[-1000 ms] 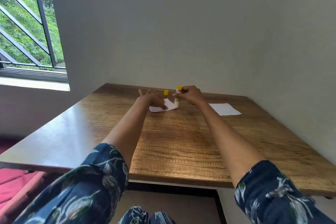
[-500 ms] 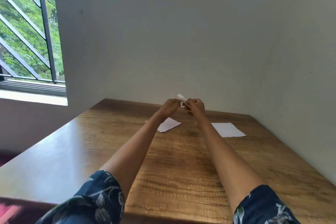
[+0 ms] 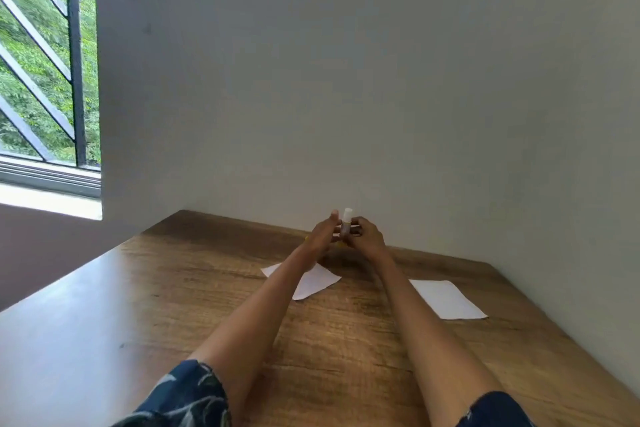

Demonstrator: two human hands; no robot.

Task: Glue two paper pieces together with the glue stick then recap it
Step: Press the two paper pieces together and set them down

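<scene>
I hold the glue stick (image 3: 346, 222) upright above the far middle of the wooden table (image 3: 138, 305), its white glue end pointing up. My right hand (image 3: 365, 236) grips its body from the right. My left hand (image 3: 323, 231) meets it from the left, fingers touching the tube's lower part. A bit of yellow shows under my hands; whether it is the cap or the tube's base I cannot tell. One white paper piece (image 3: 313, 281) lies below my left forearm, partly hidden. A second white paper piece (image 3: 446, 298) lies flat to the right.
Grey walls close off the table at the back and on the right. A barred window (image 3: 45, 80) is at the upper left. My dark patterned sleeves (image 3: 187, 399) fill the bottom edge.
The glue stick left the paper and rose into the air. My left hand left the paper and joined it. The stick turned from glue end down to upright. The view tilted up.
</scene>
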